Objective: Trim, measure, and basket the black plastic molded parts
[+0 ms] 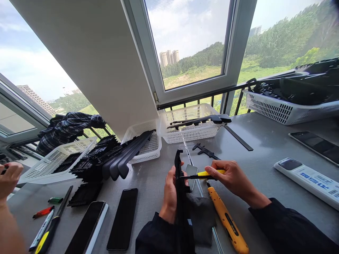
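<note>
Upright in my left hand [170, 190] is a long black plastic part [180, 204], with my fingers wrapped round its upper half. My right hand [230, 176] grips a yellow-handled tool [203, 173], whose dark thin end reaches the side of the black part. A dark grey cloth [202, 217] lies just right of the part. Beside it rests an orange-yellow power tool [228, 221]. Behind my hands are a black caliper [206, 151] and a steel ruler [188, 152].
White baskets [190, 135] with black parts line the window side. Two phones [123, 218] [86, 227], a file [57, 218] and markers [42, 229] lie at left. Another person's hand [10, 180] shows at the left edge. A white device [308, 180] lies at right.
</note>
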The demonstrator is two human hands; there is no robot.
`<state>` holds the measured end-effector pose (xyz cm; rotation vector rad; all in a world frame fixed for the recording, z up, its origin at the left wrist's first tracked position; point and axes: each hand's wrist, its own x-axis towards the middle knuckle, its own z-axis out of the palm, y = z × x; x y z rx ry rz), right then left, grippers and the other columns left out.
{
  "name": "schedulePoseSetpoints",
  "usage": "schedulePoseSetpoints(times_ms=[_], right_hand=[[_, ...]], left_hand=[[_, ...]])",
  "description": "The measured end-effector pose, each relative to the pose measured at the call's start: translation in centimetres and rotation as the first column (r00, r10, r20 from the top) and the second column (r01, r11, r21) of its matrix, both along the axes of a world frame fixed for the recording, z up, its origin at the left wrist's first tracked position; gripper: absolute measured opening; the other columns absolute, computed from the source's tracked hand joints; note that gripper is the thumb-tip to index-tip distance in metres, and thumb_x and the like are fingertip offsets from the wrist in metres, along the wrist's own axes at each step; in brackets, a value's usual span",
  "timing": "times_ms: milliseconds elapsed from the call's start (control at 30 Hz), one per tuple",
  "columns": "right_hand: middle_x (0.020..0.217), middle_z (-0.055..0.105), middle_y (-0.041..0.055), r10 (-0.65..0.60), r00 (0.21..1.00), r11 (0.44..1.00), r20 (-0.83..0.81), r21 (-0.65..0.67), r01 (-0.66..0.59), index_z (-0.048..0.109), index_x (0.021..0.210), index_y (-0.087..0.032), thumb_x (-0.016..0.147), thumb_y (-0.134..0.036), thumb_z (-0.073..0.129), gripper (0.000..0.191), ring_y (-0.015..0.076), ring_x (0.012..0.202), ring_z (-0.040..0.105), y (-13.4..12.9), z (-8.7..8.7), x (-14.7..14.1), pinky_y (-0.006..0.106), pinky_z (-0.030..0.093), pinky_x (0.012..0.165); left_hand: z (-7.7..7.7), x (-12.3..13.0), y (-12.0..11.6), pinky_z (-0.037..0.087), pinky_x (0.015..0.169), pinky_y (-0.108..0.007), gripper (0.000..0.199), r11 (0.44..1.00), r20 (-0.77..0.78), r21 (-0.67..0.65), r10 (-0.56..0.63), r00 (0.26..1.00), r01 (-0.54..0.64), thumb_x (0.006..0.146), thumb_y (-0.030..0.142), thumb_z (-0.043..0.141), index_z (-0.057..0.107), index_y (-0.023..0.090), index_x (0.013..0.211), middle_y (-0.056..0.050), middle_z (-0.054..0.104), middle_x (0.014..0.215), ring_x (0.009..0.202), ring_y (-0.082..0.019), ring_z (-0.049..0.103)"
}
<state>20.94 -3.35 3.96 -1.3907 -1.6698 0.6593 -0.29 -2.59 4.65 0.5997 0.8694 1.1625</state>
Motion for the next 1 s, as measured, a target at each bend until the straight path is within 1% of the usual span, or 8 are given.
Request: schedulePoseSetpoints(times_ms=[67,200,367,500,633,867,1000], right_hand=[[0.055,0.050,-0.0019,0.008,1.000,1.000,0.001,0.002,-0.008,0.058,0.059,-0.020,0.097,-0.067,0.055,0.061,0.0123,0.054,0.042,0.05,-0.03,0.01,0.027,0.031,0.052],[0.056,0.051,-0.0019,-0.018,1.000,1.000,-0.014,0.011,0.019,0.056,0.058,-0.020,0.096,-0.067,0.056,0.060,0.0125,0.054,0.043,0.12,-0.16,0.05,0.027,0.032,0.053],[0.056,0.050,-0.0023,-0.042,0.999,0.999,-0.017,0.025,0.042,0.055,0.059,-0.020,0.097,-0.065,0.057,0.059,0.0127,0.054,0.042,0.14,-0.31,0.11,0.027,0.032,0.054],[0.057,0.049,-0.0022,-0.041,0.999,0.999,-0.023,0.020,0.041,0.054,0.059,-0.021,0.097,-0.065,0.056,0.059,0.0129,0.054,0.042,0.14,-0.35,0.15,0.027,0.032,0.054],[0.057,0.046,-0.0027,-0.068,0.997,0.997,-0.025,0.030,0.068,0.054,0.059,-0.021,0.098,-0.066,0.055,0.059,0.0125,0.055,0.041,0.06,-0.27,0.12,0.027,0.031,0.054],[0.057,0.046,-0.0028,-0.087,0.995,0.996,-0.039,0.032,0.088,0.055,0.059,-0.020,0.098,-0.066,0.055,0.060,0.0122,0.055,0.040,0.15,-0.24,0.10,0.027,0.031,0.053],[0.057,0.046,-0.0028,-0.098,0.994,0.995,-0.048,0.022,0.099,0.056,0.060,-0.020,0.097,-0.067,0.055,0.060,0.0125,0.055,0.041,0.20,-0.26,0.10,0.027,0.031,0.054]], left_hand=[[-0.12,-0.04,0.05,0.040,0.051,-0.020,0.053,1.000,0.000,0.005,-0.006,1.000,0.006,0.085,0.060,0.074,0.072,0.016,0.114,0.003,0.057,0.067,0.054,-0.009,0.049],[-0.34,-0.15,0.11,0.043,0.054,-0.019,0.056,0.999,0.027,-0.041,0.003,1.000,-0.002,0.082,0.059,0.078,0.073,0.016,0.117,0.002,0.061,0.071,0.057,-0.009,0.052],[-0.18,-0.17,-0.04,0.041,0.052,-0.020,0.060,0.997,0.018,-0.080,-0.008,1.000,0.010,0.080,0.061,0.078,0.073,0.016,0.119,0.002,0.061,0.067,0.055,-0.010,0.051],[-0.14,-0.10,-0.05,0.041,0.052,-0.020,0.062,0.998,0.028,-0.063,-0.018,0.999,0.020,0.078,0.062,0.079,0.073,0.015,0.119,0.002,0.062,0.066,0.055,-0.009,0.050],[-0.28,-0.06,0.00,0.038,0.050,-0.020,0.061,0.998,0.058,-0.057,-0.030,0.998,0.033,0.078,0.061,0.080,0.073,0.015,0.118,0.003,0.060,0.067,0.053,-0.009,0.046],[-0.42,-0.04,0.06,0.039,0.052,-0.020,0.059,0.999,0.053,-0.040,-0.024,0.998,0.026,0.078,0.060,0.080,0.073,0.014,0.115,0.001,0.062,0.067,0.055,-0.009,0.048],[-0.13,0.13,-0.03,0.038,0.051,-0.020,0.058,0.999,0.053,-0.037,-0.017,0.998,0.019,0.078,0.060,0.081,0.073,0.015,0.113,0.002,0.061,0.066,0.054,-0.009,0.047]])
